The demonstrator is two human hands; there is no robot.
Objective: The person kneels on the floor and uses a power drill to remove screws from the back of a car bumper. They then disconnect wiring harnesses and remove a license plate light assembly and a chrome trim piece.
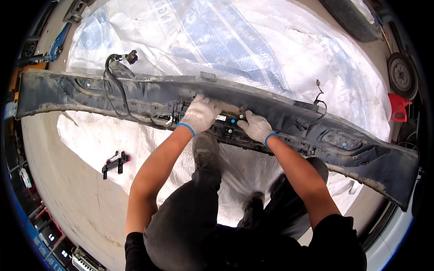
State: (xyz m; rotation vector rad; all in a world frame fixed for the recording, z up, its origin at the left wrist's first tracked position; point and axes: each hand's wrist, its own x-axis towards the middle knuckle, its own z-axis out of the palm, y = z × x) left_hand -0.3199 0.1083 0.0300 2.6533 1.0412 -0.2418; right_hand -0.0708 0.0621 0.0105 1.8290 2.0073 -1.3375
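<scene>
A long dark grey plastic car trim panel (266, 104) lies across in front of me, its inner side up and dusty. At its middle sits a black module (224, 128) with a white label, a blue dot and silver bolt heads. My left hand (200, 114), in a white knit glove with a blue cuff, curls its fingers over the module's left end. Gloved the same way, my right hand (257, 128) bends its fingers and thumb at the right end, close to a bolt. The fingertips of both hands are partly hidden.
A black wiring harness (118, 86) loops up from the panel's left half; a thinner cable (322, 103) rises on the right. White woven sheeting (294, 40) lies underneath. A small black bracket (116, 165) rests lower left. A wheel (402, 76) and red container (398, 107) stand right.
</scene>
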